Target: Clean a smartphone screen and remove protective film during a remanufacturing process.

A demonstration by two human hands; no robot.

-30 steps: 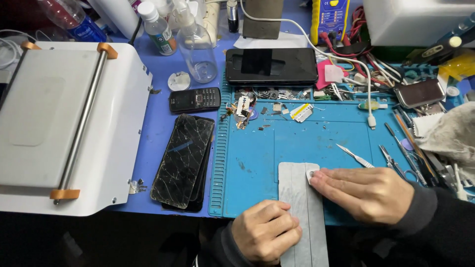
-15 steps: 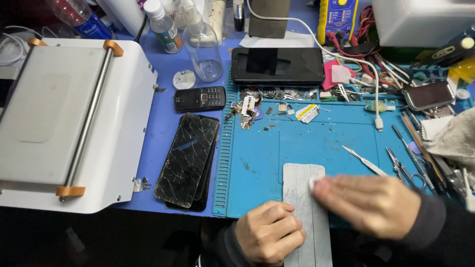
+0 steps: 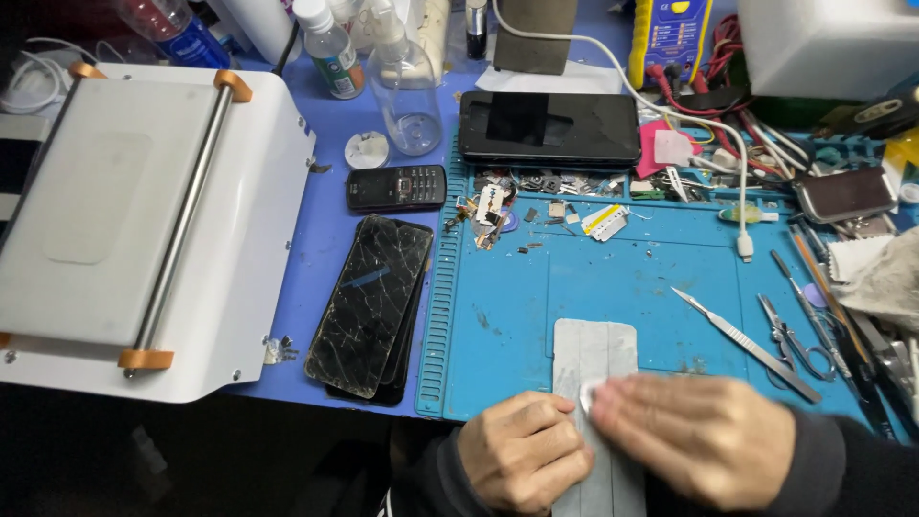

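Hands on grey panel (image 3: 592, 356): left hand (image 3: 522, 464) fisted, pinning its edge; right hand (image 3: 694, 436) flat, fingers extended, pressing white cloth (image 3: 590, 393).

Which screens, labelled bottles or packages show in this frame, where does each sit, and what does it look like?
Dark smartphone: top centre, flat, screen off.
Cracked phone: left of the blue mat, black glass, shattered.
Keypad phone: above the cracked phone, small, black.
Labelled bottle: top, clear with white cap.
Yellow meter: top right, yellow and blue.
Grey panel: under both hands.
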